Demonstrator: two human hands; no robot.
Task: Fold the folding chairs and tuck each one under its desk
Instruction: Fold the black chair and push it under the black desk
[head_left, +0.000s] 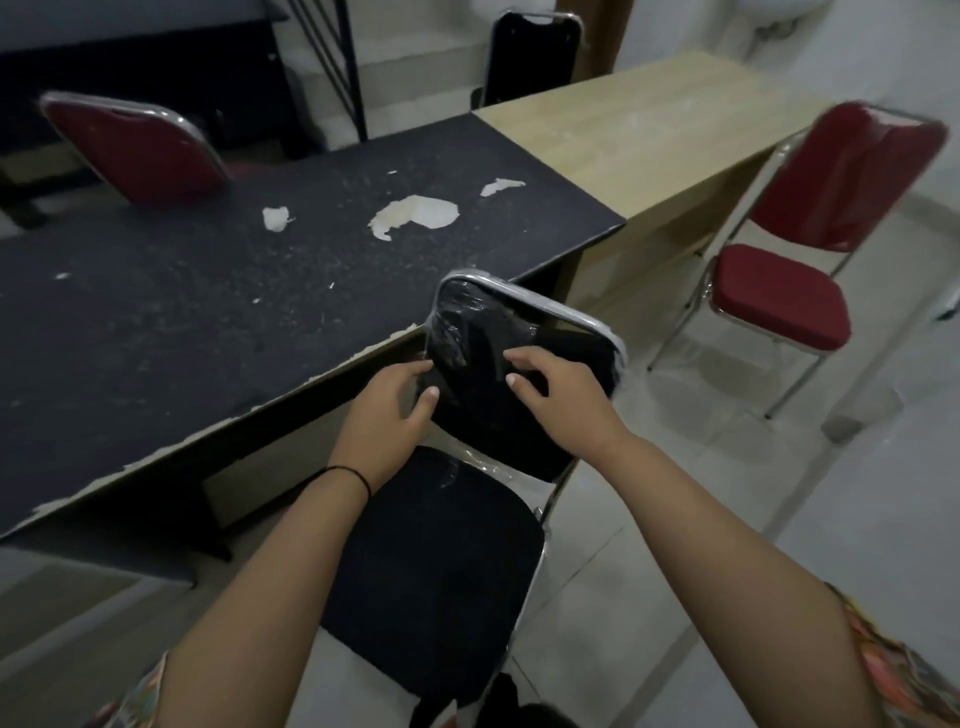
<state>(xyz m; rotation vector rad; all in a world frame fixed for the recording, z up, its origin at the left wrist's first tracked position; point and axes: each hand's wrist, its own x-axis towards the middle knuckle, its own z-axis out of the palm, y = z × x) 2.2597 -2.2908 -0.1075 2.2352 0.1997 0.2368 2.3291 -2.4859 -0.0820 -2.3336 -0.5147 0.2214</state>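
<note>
A black folding chair stands unfolded right in front of me, its seat (431, 571) toward me and its plastic-wrapped backrest (467, 332) against the near edge of the dark desk (234, 291). My left hand (389, 415) grips the backrest's left edge, thumb on the front. My right hand (563, 397) rests on the backrest's front with bent fingers. A red folding chair (779, 301) stands unfolded at the light wooden desk (649, 135) to the right.
Behind the dark desk on the left, another red chair's backrest (135, 148) shows. A black chair (535, 52) stands at the far end of the wooden desk. The dark desktop is peeling, with white patches (415, 215). Tiled floor (727, 519) lies to my right.
</note>
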